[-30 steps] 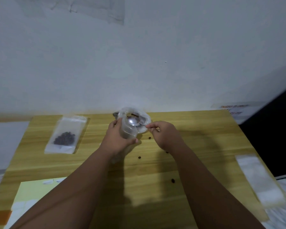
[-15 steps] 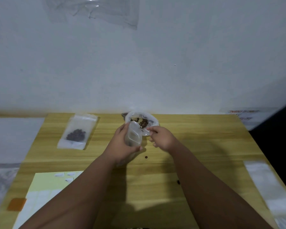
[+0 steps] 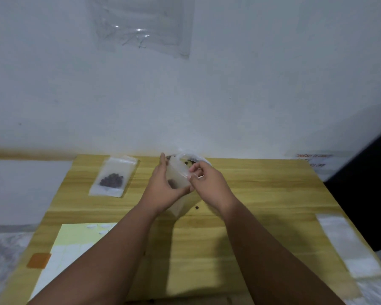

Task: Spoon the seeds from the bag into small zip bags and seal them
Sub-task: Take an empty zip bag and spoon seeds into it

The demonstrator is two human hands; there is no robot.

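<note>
1. Seen from above, a wooden table (image 3: 262, 194) stands against a pale wall (image 3: 229, 95), and two bare forearms reach across it from the near edge.
2. At the middle of the far side, the left hand (image 3: 163, 190) curls around a small clear zip bag (image 3: 178, 176), thumb low across the front and fingers behind it.
3. That small bag is held upright above the tabletop, its mouth turned toward the wall, with a dark clump low inside it.
4. Just beside it, the right hand (image 3: 209, 183) pinches the bag's upper edge between thumb and fingertips; something thin and pale shows under the fingers, too blurred to identify.
5. Directly behind both hands, at the table's far edge, sits the larger clear seed bag (image 3: 193, 158), open, with a few dark seeds (image 3: 187, 163) visible inside.
6. To the left, well apart from the hands, a filled zip bag (image 3: 114, 176) lies flat with a dark pile of seeds in it.
7. One loose seed (image 3: 196, 207) rests on the wood near the wrists.
8. Near the front left corner lies a pale yellow sheet (image 3: 75, 238).
9. Along the right edge lies a strip of empty clear bags (image 3: 348, 245).
10. High on the wall hangs a sheet of clear plastic (image 3: 141, 25).
</note>
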